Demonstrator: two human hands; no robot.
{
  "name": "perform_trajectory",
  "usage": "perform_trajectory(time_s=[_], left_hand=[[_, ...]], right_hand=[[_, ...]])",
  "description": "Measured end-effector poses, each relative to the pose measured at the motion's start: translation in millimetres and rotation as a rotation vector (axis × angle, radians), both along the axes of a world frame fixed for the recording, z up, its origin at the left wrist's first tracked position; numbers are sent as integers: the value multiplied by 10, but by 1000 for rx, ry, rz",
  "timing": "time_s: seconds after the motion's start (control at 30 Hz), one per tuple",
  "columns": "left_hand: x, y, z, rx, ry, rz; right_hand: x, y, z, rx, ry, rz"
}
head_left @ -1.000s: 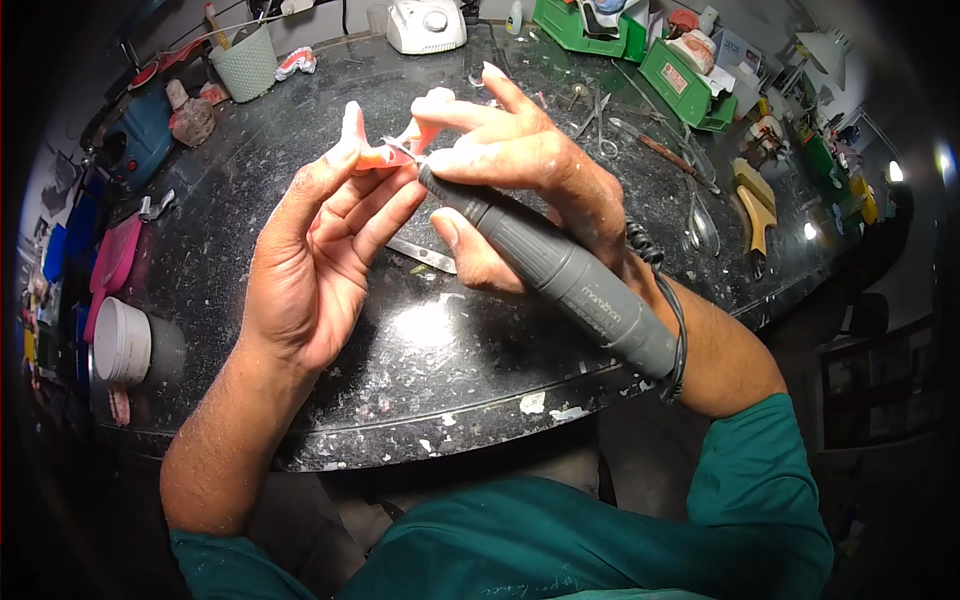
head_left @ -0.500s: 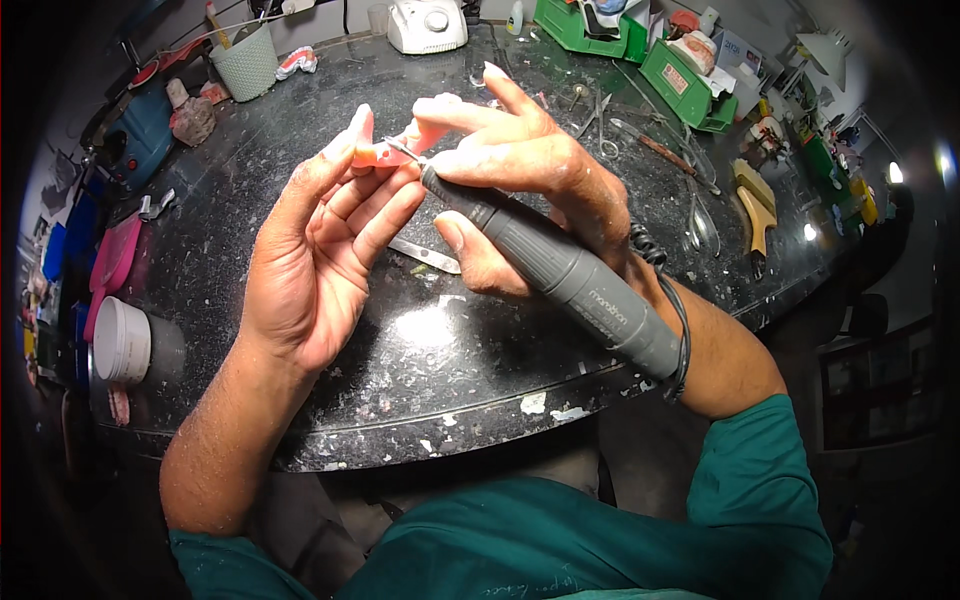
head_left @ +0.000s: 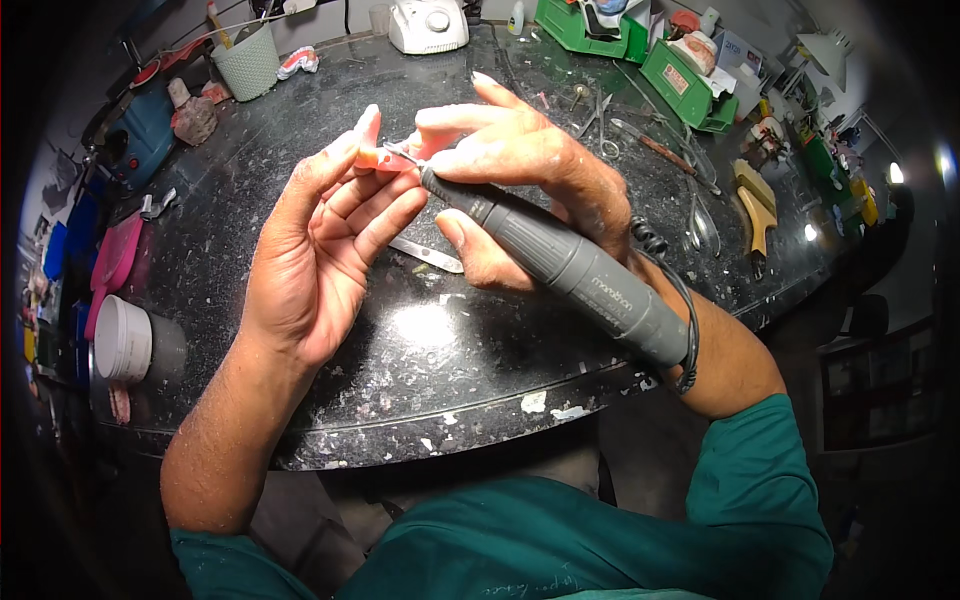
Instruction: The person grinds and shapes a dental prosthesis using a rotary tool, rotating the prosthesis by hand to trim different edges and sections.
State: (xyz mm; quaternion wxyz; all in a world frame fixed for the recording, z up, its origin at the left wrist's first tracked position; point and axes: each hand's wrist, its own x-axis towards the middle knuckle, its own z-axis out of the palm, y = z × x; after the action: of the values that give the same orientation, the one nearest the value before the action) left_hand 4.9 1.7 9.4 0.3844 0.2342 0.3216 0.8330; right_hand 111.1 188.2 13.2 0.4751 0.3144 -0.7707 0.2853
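Between the thumb and fingertips of my left hand (head_left: 312, 265) is a small pink denture piece (head_left: 397, 161), partly hidden by fingers. My right hand (head_left: 545, 165) grips a dark grey rotary handpiece (head_left: 570, 262) like a pen, its body slanting back over my forearm. The slim metal bur (head_left: 401, 152) at its front end meets the pink piece, or lies right in front of it. My right index finger and thumb close round the handpiece, while the other fingers reach over beside the denture. Under both hands, a flat metal strip (head_left: 428, 256) lies on the bench.
A black speckled bench (head_left: 440, 385) curves around me. Farther off stand a white control box (head_left: 428, 26), a light woven basket (head_left: 246, 66) and green bins (head_left: 687, 88). Scissors (head_left: 602, 122), a wooden brush (head_left: 756, 210) and a coiled cord (head_left: 650, 238) are at right; a white tub (head_left: 122, 340) is at left.
The handpiece has rolled slightly in my right hand, and its rear end has shifted a little to the right. The denture piece is tilted differently in the left fingers. The left arm stays nearly still.
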Motion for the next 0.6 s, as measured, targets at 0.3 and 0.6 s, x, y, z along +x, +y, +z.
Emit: perform_trajectory(time_s=[0.3, 0.6], left_hand=[[-26, -2, 6, -3, -8, -25], [-11, 9, 8, -44, 29, 18]], right_hand=[[4, 30, 24, 34, -1, 16], [26, 4, 21, -18, -49, 10]])
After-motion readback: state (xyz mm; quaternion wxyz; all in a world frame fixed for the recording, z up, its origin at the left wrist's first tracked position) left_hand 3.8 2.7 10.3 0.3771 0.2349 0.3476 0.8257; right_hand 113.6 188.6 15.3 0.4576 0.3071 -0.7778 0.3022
